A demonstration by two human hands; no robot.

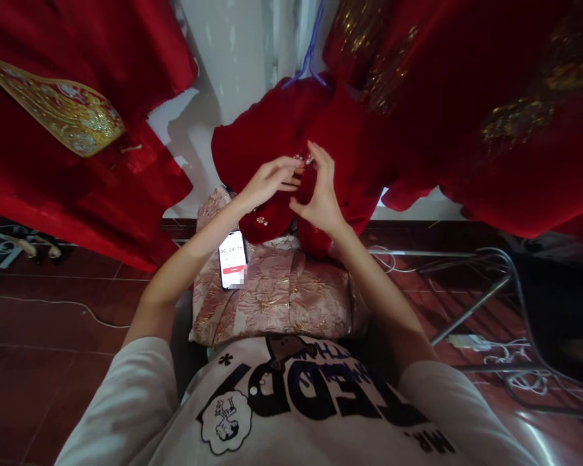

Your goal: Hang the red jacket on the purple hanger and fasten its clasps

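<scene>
A dark red garment [267, 129] hangs from a purple hanger [311, 58] against the wall. At its front, my left hand [274, 176] reaches in from the left, its fingertips at a small ornamental fastening [302, 157]. My right hand [320, 188] is on the other side, index finger and thumb spread apart, its upper fingertips by the same fastening. Whether the left fingers pinch anything is too small to tell. A pink brocade cloth [272, 291] lies over my lap, and a phone [232, 259] with a running timer rests on it.
Red garments hang at the left [140, 155] and right [447, 142], some with gold decoration. A black chair [558, 310] with metal legs stands at the right, with white cables [519, 369] beneath it. Shoes [39, 249] are on the floor at the left.
</scene>
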